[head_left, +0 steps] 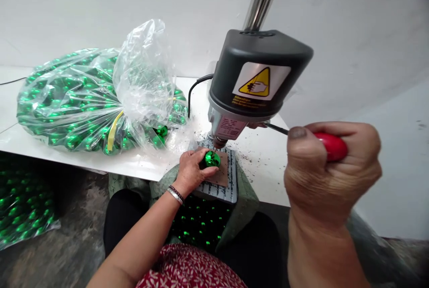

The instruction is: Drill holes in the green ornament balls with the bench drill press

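Note:
A shiny green ball rests on a brown board under the drill press. My left hand, with bracelets at its wrist, grips the ball from the left with thumb and fingers. Just above the ball is the drill chuck, its thin bit at or close to the ball's top; whether they touch is hard to tell. At the right, my right hand is wrapped round the red knob of the press lever.
A tied clear bag of green balls lies on the white table at the left. Another bag is on the floor. More green balls sit below the press base, between my legs. Dark shavings lie around the base.

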Action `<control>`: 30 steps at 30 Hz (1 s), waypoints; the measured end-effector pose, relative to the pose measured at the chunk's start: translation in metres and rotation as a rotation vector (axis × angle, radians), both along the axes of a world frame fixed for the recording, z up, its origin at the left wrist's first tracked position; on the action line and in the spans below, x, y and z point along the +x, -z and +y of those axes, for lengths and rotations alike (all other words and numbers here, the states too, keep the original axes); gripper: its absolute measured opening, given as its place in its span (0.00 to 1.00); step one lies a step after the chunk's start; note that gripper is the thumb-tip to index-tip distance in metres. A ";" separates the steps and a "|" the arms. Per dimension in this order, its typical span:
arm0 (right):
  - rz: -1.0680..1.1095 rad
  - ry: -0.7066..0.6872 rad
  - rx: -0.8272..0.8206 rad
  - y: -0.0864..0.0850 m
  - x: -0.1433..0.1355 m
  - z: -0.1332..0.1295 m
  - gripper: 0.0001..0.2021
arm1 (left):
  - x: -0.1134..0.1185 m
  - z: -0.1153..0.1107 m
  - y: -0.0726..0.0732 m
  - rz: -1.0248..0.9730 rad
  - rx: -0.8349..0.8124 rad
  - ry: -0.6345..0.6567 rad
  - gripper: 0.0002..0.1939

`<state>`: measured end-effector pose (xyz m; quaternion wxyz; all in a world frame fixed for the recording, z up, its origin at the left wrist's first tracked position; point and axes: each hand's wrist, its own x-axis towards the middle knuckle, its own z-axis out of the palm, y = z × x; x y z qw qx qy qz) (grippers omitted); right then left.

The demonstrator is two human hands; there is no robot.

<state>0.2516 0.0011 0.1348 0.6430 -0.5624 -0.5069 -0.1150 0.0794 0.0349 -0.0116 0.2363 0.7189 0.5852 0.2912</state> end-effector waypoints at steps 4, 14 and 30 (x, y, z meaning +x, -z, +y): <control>0.000 0.038 0.030 0.006 0.000 -0.001 0.11 | 0.000 0.000 0.003 0.003 0.000 0.000 0.27; 0.011 0.028 0.064 0.033 -0.006 -0.009 0.09 | 0.001 0.000 0.004 -0.002 0.010 -0.005 0.25; -0.071 -0.096 0.087 0.051 -0.008 -0.016 0.09 | -0.005 -0.010 0.013 0.057 0.099 -0.013 0.13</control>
